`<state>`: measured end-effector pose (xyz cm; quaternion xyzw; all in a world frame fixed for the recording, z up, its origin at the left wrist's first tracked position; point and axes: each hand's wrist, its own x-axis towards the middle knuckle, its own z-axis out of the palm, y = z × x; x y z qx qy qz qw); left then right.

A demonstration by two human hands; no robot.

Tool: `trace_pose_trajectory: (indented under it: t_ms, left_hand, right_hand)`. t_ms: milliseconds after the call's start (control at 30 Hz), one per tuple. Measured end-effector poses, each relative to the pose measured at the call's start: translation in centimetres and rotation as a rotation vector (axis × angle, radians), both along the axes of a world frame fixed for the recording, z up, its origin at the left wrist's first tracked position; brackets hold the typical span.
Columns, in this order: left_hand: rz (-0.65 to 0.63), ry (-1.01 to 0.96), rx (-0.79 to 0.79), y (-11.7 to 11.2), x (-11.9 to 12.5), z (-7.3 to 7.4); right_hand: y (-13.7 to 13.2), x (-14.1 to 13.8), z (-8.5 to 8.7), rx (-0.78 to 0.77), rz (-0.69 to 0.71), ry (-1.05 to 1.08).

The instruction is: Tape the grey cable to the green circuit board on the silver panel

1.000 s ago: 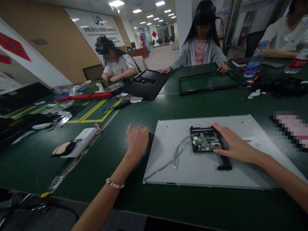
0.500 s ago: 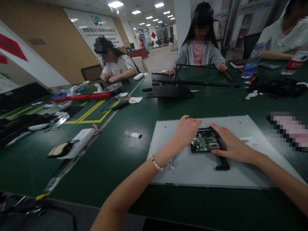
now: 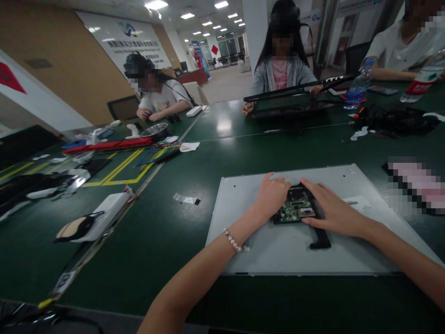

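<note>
A grey metal panel lies flat on the green table in front of me. On it sits a small green circuit board in a black bracket. My left hand, with a bead bracelet on the wrist, rests at the board's left edge, fingers curled down onto it. My right hand lies over the board's right side, fingers stretched flat. Thin grey wires run from the board under my left wrist.
A scrap of clear tape lies left of the panel. A white device and clutter sit at the left. Across the table a person lifts a black frame. Water bottles and black cables are at the far right.
My left hand moved from the bare table at the panel's left edge onto the circuit board. A tape scrap now lies where it was. The person opposite raised the black frame.
</note>
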<state>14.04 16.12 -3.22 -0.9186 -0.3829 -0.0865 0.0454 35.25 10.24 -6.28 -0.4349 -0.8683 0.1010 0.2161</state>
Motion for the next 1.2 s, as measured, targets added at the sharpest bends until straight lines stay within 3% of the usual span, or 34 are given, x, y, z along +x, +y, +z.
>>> trace_pose_trajectory:
  t_ms: [233,567,933,1200]
  left_hand:
    - [-0.018,-0.034,-0.114,0.3,0.0,0.3]
    - [0.025,-0.265,-0.246,1.2,-0.9,1.3]
    - [-0.083,-0.161,-0.15,1.3,-0.9,0.5]
    - [-0.05,-0.083,-0.062,1.2,-0.7,0.5]
  right_hand:
    - [-0.2,-0.1,0.4,-0.042,-0.02,0.008]
    - [-0.3,0.0,0.5,-0.052,-0.008,0.027]
    - [-0.3,-0.1,0.9,-0.061,-0.016,0.025]
    - [-0.4,-0.1,0.9,-0.055,-0.019,0.042]
